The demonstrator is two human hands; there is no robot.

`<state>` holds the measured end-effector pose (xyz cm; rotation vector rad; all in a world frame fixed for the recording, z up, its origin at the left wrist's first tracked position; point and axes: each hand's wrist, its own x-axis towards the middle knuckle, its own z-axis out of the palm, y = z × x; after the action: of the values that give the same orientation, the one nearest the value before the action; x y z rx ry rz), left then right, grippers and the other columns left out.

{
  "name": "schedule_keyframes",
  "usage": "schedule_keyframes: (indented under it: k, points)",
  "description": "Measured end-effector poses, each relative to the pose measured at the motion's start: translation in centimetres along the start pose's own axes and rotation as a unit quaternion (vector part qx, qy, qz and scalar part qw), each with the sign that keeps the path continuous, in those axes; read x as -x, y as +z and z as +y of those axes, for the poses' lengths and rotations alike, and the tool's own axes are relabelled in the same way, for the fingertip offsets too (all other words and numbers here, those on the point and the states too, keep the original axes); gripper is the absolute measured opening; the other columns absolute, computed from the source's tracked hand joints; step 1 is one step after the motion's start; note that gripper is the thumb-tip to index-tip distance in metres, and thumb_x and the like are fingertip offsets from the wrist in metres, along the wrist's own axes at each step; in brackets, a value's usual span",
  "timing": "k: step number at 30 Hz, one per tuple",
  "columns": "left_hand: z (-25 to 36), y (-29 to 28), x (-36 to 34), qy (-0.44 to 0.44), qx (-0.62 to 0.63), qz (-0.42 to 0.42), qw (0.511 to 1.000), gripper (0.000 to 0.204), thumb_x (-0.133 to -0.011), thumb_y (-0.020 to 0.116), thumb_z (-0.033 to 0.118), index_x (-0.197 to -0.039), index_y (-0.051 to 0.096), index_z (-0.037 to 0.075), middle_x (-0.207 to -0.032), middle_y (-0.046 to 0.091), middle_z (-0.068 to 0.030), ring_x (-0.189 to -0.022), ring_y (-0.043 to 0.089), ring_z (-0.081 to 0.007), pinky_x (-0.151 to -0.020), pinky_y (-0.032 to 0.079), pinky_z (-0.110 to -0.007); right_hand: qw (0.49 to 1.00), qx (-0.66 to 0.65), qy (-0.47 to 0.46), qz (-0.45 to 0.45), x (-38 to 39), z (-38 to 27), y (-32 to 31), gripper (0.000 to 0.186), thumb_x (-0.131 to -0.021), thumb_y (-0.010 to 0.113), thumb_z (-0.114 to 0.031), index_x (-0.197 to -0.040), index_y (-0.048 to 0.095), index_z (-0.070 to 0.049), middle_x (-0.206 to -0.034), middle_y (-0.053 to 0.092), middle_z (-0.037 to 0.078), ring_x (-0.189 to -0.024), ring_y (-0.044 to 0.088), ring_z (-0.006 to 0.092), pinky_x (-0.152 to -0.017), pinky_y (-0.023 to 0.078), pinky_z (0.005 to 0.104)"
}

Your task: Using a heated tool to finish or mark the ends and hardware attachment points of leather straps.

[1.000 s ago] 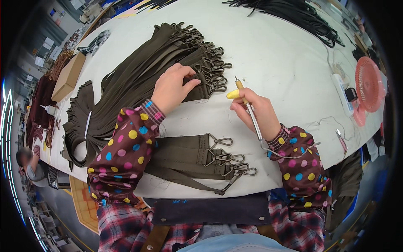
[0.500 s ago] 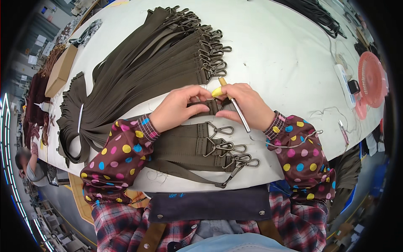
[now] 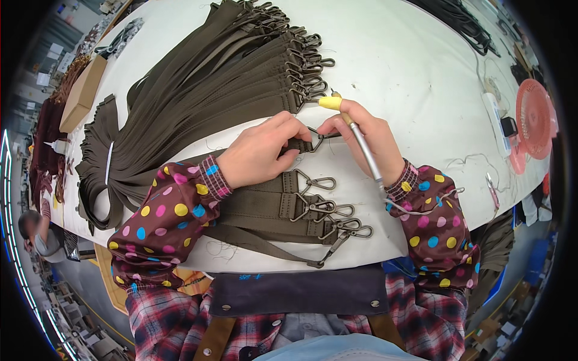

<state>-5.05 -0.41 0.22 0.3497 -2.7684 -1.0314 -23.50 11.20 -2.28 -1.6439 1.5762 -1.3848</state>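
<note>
My left hand (image 3: 259,150) is closed around the end of a dark olive webbing strap (image 3: 296,145). A triangular metal ring (image 3: 316,140) shows at that end, between my two hands. My right hand (image 3: 370,141), with yellow tape around a finger, holds a silver pen-shaped tool (image 3: 364,147) with a cord at its lower end. The tool's tip points away from me, beyond the fingers. Thumb and fingertips of this hand also pinch at the hardware beside the ring; the clip there is mostly hidden. Nearer me lie several finished-looking straps (image 3: 253,201) with metal snap hooks (image 3: 346,225).
A large fanned bundle of straps (image 3: 198,90), tied with a white band (image 3: 109,162), covers the table's left. On the right are a pink plastic basket (image 3: 536,119), a white power strip (image 3: 495,120) and small snips (image 3: 492,191). A cardboard box (image 3: 83,93) stands far left.
My right hand has turned and moved slightly right, pulling apart from the left. The metal ring between them has come into view. The tool's tip now points farther away from me.
</note>
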Motion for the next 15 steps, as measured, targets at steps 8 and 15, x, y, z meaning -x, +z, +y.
schedule_keyframes:
  k: [8,15]
  points:
    - [0.8,1.0,0.1,-0.018,-0.042,0.049,0.998,0.023,-0.074,0.062,0.006,-0.095,0.053,0.009,-0.092,0.052,-0.0065,-0.08,0.058,-0.0226,-0.067,0.048,-0.034,0.987,-0.143,0.07,0.026,0.4,-1.0,-0.2,0.027,-0.095,0.053,-0.02,-0.112,0.057,0.0,-0.085,0.062,0.002,-0.076,0.053,0.0065,-0.07,0.044,0.0205]
    - [0.4,1.5,0.2,-0.033,-0.013,0.066,0.997,0.015,-0.078,0.067,0.013,-0.086,0.055,0.01,-0.085,0.053,-0.0036,-0.076,0.058,-0.0204,-0.064,0.046,-0.033,0.985,-0.145,0.079,0.047,0.1,-1.0,0.2,0.021,-0.092,0.056,-0.021,-0.09,0.057,-0.001,-0.077,0.063,0.002,-0.072,0.054,0.0056,-0.065,0.043,0.0205]
